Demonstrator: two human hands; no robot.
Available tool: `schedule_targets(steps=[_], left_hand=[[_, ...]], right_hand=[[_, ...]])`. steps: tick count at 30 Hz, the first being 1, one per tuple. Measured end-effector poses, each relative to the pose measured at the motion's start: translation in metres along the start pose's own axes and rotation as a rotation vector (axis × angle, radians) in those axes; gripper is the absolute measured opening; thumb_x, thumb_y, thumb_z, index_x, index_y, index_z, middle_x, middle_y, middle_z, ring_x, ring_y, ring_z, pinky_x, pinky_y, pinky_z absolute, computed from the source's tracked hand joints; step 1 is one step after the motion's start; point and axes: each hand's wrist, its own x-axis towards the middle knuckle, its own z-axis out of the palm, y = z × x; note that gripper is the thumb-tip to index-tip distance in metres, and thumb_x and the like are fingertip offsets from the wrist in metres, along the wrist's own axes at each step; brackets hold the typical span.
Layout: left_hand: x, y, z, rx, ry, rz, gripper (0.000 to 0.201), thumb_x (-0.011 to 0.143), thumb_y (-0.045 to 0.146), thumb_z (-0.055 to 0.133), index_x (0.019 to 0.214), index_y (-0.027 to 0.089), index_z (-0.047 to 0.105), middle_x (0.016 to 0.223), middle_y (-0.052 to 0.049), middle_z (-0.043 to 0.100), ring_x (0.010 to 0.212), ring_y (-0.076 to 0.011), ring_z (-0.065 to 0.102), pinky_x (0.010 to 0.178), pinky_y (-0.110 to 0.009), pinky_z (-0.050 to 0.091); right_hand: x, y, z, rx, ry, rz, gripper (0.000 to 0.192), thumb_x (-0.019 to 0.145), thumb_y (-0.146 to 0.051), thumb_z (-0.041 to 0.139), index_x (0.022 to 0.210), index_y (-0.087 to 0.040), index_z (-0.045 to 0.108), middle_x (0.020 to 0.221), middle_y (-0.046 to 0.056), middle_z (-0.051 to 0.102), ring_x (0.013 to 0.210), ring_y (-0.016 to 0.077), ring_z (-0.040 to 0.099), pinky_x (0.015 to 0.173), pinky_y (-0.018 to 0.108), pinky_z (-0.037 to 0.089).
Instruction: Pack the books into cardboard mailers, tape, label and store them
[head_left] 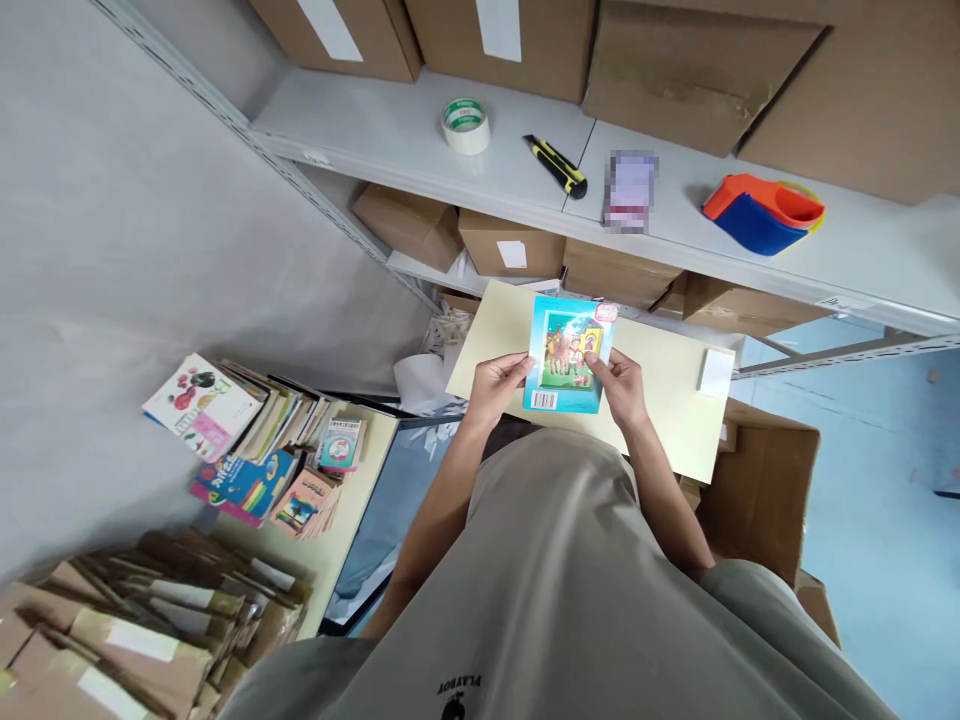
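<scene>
I hold a small blue picture book (pixel 568 352) with both hands over a pale yellow board (pixel 667 400). My left hand (pixel 495 385) grips its left edge. My right hand (pixel 619 385) grips its right edge, thumb on the cover. The cover shows cartoon figures and a barcode at the lower left. A small white block (pixel 715 373) lies on the board's right end.
A grey shelf (pixel 405 130) ahead carries a tape roll (pixel 465 125), a yellow-black utility knife (pixel 556 165), a red-blue tape dispenser (pixel 761 213) and cardboard boxes. Stacks of children's books (pixel 255 440) lie at left, folded cartons (pixel 127 620) at lower left, an open box (pixel 765 480) at right.
</scene>
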Motion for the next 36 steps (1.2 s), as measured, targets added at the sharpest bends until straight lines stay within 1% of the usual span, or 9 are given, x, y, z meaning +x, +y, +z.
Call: schedule_targets(steps=[5, 11, 16, 19, 24, 27, 29, 32, 36], left_hand=[[-0.001, -0.004, -0.002, 0.085, 0.159, 0.125, 0.075, 0.072, 0.081, 0.104, 0.110, 0.016, 0.097, 0.102, -0.011, 0.093, 0.100, -0.0332, 0.087, 0.099, -0.049, 0.072], [-0.016, -0.006, 0.022, 0.189, 0.208, 0.242, 0.056, 0.088, 0.072, 0.097, 0.110, 0.020, 0.098, 0.120, -0.013, 0.094, 0.114, -0.0395, 0.088, 0.110, -0.053, 0.070], [-0.035, -0.001, 0.041, 0.296, 0.043, 0.299, 0.044, 0.095, 0.054, 0.095, 0.130, 0.028, 0.096, 0.137, -0.008, 0.091, 0.117, -0.0363, 0.089, 0.117, -0.052, 0.068], [-0.038, 0.004, 0.033, 0.311, -0.060, 0.332, 0.054, 0.095, 0.049, 0.096, 0.144, 0.028, 0.091, 0.146, -0.009, 0.088, 0.123, -0.0342, 0.087, 0.123, -0.050, 0.066], [-0.018, 0.012, -0.009, 0.245, 0.162, 0.314, 0.073, 0.088, 0.067, 0.102, 0.144, 0.022, 0.088, 0.149, -0.018, 0.085, 0.142, -0.0387, 0.079, 0.125, -0.050, 0.063], [-0.007, 0.013, -0.027, 0.101, -0.004, 0.123, 0.082, 0.079, 0.083, 0.102, 0.127, 0.017, 0.093, 0.129, -0.018, 0.091, 0.127, -0.0394, 0.085, 0.112, -0.049, 0.069], [-0.006, 0.012, -0.031, 0.033, -0.061, 0.011, 0.080, 0.074, 0.085, 0.105, 0.113, 0.017, 0.094, 0.114, -0.015, 0.093, 0.112, -0.0364, 0.088, 0.099, -0.045, 0.071], [-0.011, 0.012, -0.029, -0.007, -0.013, -0.030, 0.078, 0.067, 0.082, 0.109, 0.108, 0.016, 0.094, 0.106, -0.014, 0.093, 0.099, -0.0323, 0.088, 0.086, -0.039, 0.070], [-0.017, 0.012, -0.024, -0.014, 0.012, 0.022, 0.078, 0.067, 0.081, 0.110, 0.107, 0.016, 0.094, 0.107, -0.014, 0.093, 0.102, -0.0335, 0.089, 0.090, -0.041, 0.070]], right_hand=[[0.001, 0.004, 0.005, -0.152, 0.272, -0.184, 0.073, 0.092, -0.084, 0.088, 0.136, -0.025, 0.088, 0.150, 0.017, 0.086, 0.140, 0.0380, 0.083, 0.115, 0.054, 0.072], [-0.023, 0.000, 0.036, -0.072, -0.011, -0.130, 0.073, 0.091, -0.083, 0.093, 0.138, -0.027, 0.090, 0.150, 0.014, 0.087, 0.138, 0.0385, 0.086, 0.117, 0.055, 0.074], [-0.028, -0.006, 0.052, -0.050, 0.034, -0.162, 0.067, 0.090, -0.077, 0.096, 0.136, -0.028, 0.091, 0.148, 0.011, 0.088, 0.139, 0.0384, 0.085, 0.114, 0.054, 0.076], [-0.019, -0.010, 0.042, -0.046, 0.066, -0.185, 0.061, 0.095, -0.078, 0.090, 0.129, -0.029, 0.093, 0.135, 0.009, 0.092, 0.130, 0.0371, 0.088, 0.112, 0.053, 0.075], [-0.007, -0.011, 0.018, 0.018, 0.012, -0.075, 0.069, 0.082, -0.084, 0.097, 0.119, -0.026, 0.093, 0.108, 0.008, 0.095, 0.103, 0.0343, 0.091, 0.088, 0.049, 0.076], [-0.006, -0.009, 0.013, 0.063, -0.020, -0.033, 0.069, 0.077, -0.084, 0.102, 0.114, -0.027, 0.093, 0.106, 0.008, 0.095, 0.095, 0.0311, 0.089, 0.082, 0.046, 0.074], [-0.008, -0.008, 0.013, 0.075, -0.021, -0.020, 0.069, 0.074, -0.084, 0.103, 0.112, -0.027, 0.093, 0.106, 0.008, 0.095, 0.093, 0.0303, 0.089, 0.081, 0.045, 0.073], [-0.009, -0.006, 0.015, 0.072, -0.018, -0.009, 0.070, 0.072, -0.085, 0.103, 0.111, -0.027, 0.093, 0.107, 0.007, 0.095, 0.092, 0.0299, 0.088, 0.082, 0.045, 0.073], [-0.008, -0.001, 0.015, 0.051, -0.031, -0.032, 0.070, 0.077, -0.086, 0.099, 0.113, -0.027, 0.092, 0.103, 0.006, 0.094, 0.096, 0.0311, 0.089, 0.084, 0.046, 0.075]])
